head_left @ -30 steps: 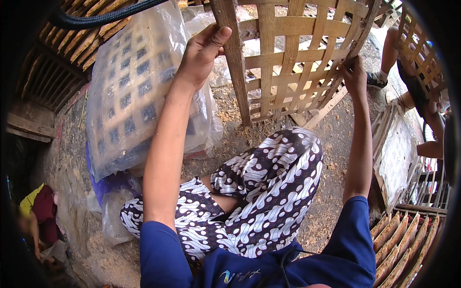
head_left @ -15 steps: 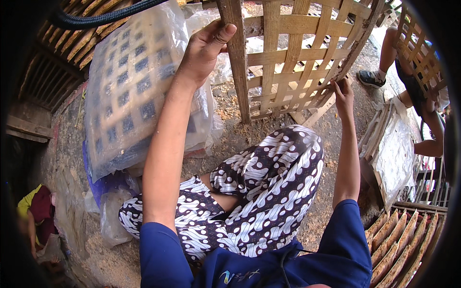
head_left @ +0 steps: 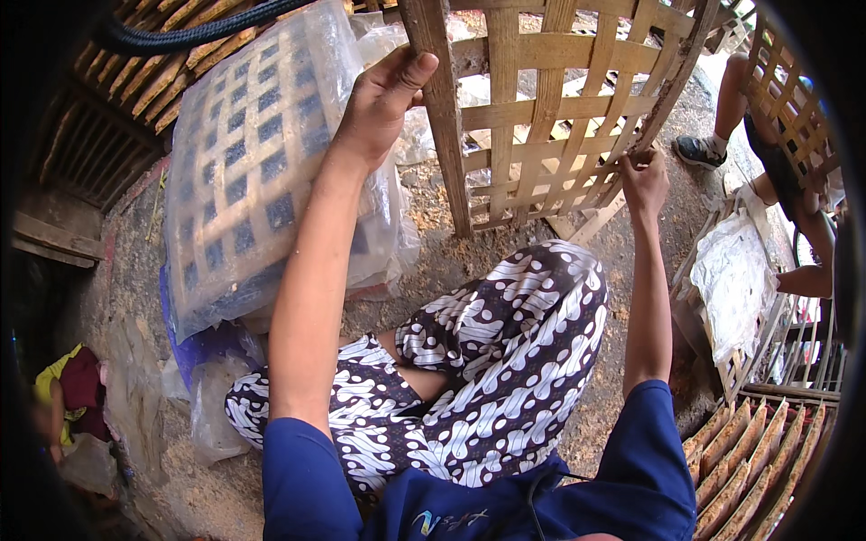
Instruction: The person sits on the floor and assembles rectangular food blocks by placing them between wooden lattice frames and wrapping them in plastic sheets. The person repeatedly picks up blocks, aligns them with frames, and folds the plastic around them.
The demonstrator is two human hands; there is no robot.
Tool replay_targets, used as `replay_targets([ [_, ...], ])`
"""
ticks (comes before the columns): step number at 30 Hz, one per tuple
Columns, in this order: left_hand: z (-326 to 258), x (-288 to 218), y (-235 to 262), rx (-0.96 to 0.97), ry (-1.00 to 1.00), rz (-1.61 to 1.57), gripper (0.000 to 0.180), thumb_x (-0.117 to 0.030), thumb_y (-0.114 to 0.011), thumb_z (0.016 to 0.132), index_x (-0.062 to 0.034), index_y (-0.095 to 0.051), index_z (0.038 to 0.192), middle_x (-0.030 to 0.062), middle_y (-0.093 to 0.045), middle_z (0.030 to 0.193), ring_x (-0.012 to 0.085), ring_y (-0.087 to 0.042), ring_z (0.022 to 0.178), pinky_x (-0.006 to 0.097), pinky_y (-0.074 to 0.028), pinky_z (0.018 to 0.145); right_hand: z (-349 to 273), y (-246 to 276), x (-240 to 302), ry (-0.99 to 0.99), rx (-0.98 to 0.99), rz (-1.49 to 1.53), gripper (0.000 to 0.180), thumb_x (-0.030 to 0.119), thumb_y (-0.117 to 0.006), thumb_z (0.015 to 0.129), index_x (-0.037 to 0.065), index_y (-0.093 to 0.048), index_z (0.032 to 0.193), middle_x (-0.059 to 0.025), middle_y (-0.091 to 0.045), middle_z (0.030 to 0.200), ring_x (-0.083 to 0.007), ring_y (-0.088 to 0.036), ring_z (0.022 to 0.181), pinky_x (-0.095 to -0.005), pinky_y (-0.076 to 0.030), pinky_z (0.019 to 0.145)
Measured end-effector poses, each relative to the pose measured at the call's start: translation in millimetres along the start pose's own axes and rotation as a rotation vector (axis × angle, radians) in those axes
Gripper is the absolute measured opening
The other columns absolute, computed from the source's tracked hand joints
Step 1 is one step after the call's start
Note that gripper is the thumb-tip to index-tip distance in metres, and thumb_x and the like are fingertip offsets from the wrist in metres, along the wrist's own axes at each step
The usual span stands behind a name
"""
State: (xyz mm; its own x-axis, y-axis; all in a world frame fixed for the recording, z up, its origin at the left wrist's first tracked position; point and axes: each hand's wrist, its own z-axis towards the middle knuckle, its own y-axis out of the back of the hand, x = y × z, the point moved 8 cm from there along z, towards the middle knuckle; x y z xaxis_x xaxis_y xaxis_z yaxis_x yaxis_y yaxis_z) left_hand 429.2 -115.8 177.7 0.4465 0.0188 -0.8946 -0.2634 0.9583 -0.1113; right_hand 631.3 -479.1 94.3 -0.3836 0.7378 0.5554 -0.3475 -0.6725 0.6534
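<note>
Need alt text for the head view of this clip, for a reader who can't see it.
A seated person in patterned trousers holds a woven bamboo lattice panel upright, left hand gripping its left post, right hand at its lower right edge. A plastic-wrapped lattice leans at the left; another person's leg shows at the right.

Bare, dusty ground (head_left: 469,261) strewn with sawdust carries everything around me. On it stand a woven bamboo rack (head_left: 550,117) and a plastic-wrapped bundle (head_left: 262,171) leaning beside it, crumpled clear bags (head_left: 203,406) to my left, and stacked slatted trays (head_left: 758,460) to my right.
</note>
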Motion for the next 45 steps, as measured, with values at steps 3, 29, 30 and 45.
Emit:
replay_targets([
  [3, 0, 0, 2, -0.018, 0.022, 0.008, 0.048, -0.052, -0.065, 0.089, -0.0131, -0.066, 0.117, -0.0091, -0.059, 0.088, 0.0042, -0.049, 0.082, 0.025, -0.041, 0.078, 8, -2, 8, -0.245, 0.082, -0.195, 0.036, 0.028, -0.069, 0.073, 0.003, -0.062, 0.099, -0.0188, -0.068, 0.098, -0.0365, -0.066, 0.093, -0.0458, -0.051, 0.081],
  [29, -1, -1, 4, -0.020, 0.041, 0.007, 0.043, -0.047, -0.064, 0.091, -0.0093, -0.068, 0.111, -0.0058, -0.061, 0.089, 0.0058, -0.052, 0.083, 0.024, -0.043, 0.078, 11, -33, -41, -0.215, 0.713, 1.045, 0.022, 0.012, -0.057, 0.096, 0.003, -0.056, 0.117, -0.0017, -0.061, 0.098, -0.0130, -0.059, 0.092, -0.0285, -0.048, 0.082],
  [30, 0, -2, 5, -0.018, 0.041, 0.017, 0.044, -0.048, -0.065, 0.091, -0.0092, -0.067, 0.112, -0.0054, -0.062, 0.090, 0.0061, -0.053, 0.085, 0.024, -0.043, 0.080, 11, -32, -42, -0.204, 0.673, 1.041, 0.022, 0.015, -0.057, 0.097, 0.003, -0.056, 0.116, -0.0016, -0.061, 0.098, -0.0126, -0.058, 0.092, -0.0288, -0.048, 0.082],
  [45, 3, 10, 9, -0.003, 0.048, 0.019, 0.044, -0.050, -0.064, 0.091, -0.0144, -0.066, 0.115, -0.0085, -0.063, 0.097, 0.0042, -0.054, 0.087, 0.026, -0.043, 0.081, 2, -21, -55, -0.131, 0.609, 0.986, 0.028, 0.025, -0.053, 0.101, 0.001, -0.058, 0.116, -0.0003, -0.061, 0.101, -0.0094, -0.052, 0.090, -0.0273, -0.042, 0.084],
])
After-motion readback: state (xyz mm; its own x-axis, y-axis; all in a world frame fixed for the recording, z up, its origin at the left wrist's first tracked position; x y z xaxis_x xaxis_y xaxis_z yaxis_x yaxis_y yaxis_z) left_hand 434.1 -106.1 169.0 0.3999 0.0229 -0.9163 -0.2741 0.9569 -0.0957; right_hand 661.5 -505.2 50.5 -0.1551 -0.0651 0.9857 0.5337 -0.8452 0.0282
